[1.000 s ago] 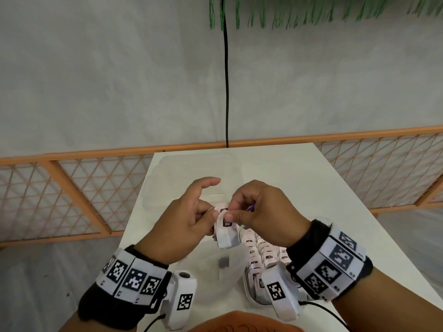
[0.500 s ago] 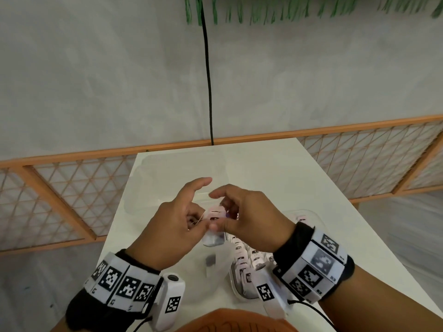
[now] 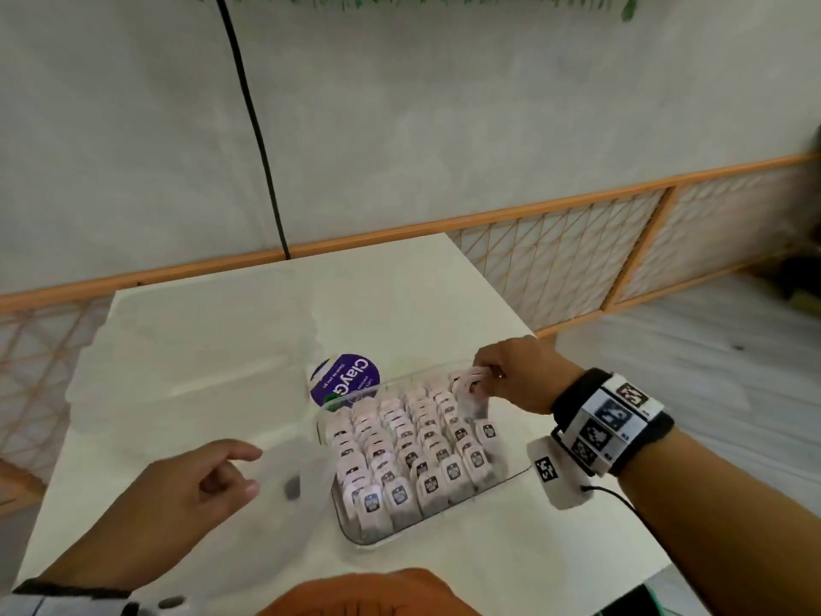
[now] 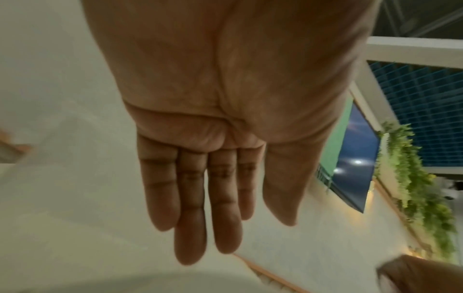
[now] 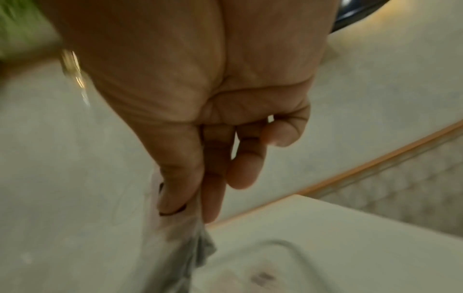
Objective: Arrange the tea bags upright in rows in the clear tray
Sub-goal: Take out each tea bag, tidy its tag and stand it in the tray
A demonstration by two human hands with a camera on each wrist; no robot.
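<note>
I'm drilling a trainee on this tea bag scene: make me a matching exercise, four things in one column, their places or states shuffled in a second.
Column 1:
1. left hand
2. right hand
3. clear tray
4. purple round label

Column 2:
A. filled with rows of upright tea bags
B. on the table just beyond the tray's far left corner
C. pinches a tea bag at the tray's far right corner
D. holds nothing, fingers relaxed, left of the tray

Pairs: 1-D, 2-C, 3-A, 4-B
</note>
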